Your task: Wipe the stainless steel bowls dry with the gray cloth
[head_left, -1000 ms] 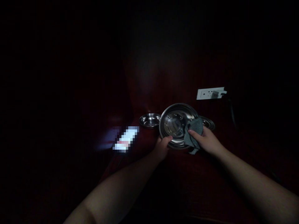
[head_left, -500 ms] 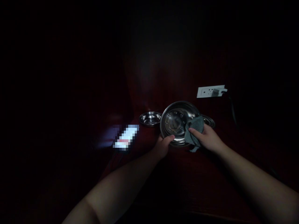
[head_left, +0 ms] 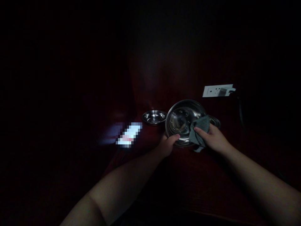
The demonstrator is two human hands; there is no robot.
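Observation:
A shiny steel bowl [head_left: 181, 121] is held tilted, its inside facing me. My left hand [head_left: 168, 145] grips its lower left rim, thumb over the edge and the other fingers hidden behind. A grey-green cloth [head_left: 199, 131] is pinched in my right hand [head_left: 215, 138], with the thumb on top. The cloth lies over the bowl's right rim, and one corner hangs below it. Behind the bowl to the left, a second, shallower steel bowl [head_left: 154, 117] rests on the dark red table.
Another steel dish [head_left: 215, 121] shows partly behind my right hand. A lit phone-like screen [head_left: 129, 135], pixelated, lies on the left. On the back wall is a white socket panel [head_left: 213, 91] with a charger plugged in and a cable [head_left: 240, 113] hanging down. The surroundings are very dark.
The whole view has shifted slightly, so most things sit a little farther right and higher. Both hands keep their hold on the bowl and cloth, with hardly any change between them.

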